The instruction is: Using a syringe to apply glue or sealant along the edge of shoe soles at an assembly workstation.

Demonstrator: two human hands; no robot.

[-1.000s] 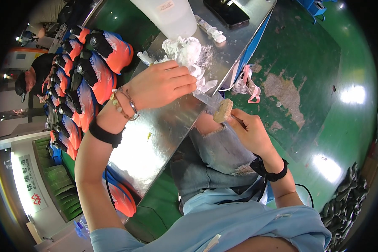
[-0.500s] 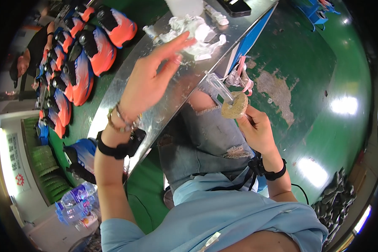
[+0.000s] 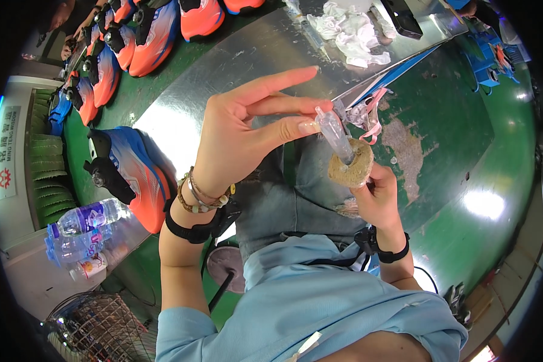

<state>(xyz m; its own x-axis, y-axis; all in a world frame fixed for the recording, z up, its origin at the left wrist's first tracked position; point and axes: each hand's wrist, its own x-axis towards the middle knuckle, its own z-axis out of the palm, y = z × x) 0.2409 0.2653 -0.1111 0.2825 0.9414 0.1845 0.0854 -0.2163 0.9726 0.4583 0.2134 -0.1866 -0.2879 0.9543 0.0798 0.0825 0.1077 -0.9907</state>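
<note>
My right hand pinches a tan, rough-surfaced round pad at its lower edge. A small clear plastic bottle with a narrow tip stands tilted on that pad, its wider end against the middle. My left hand reaches in from the left, thumb and a finger closed around the bottle's narrow tip while the index finger points out straight. Both hands are above my lap, beside the edge of the metal table.
Crumpled white tissue and a black phone-like object lie on the table's far part. Orange and blue shoes line the left, with one nearer shoe. Plastic bottles lie beyond it; a wire basket is lower left.
My left hand has come down and right from above the table, closing on the bottle's tip. My right hand still holds the pad. The view has shifted, bringing the basket in.
</note>
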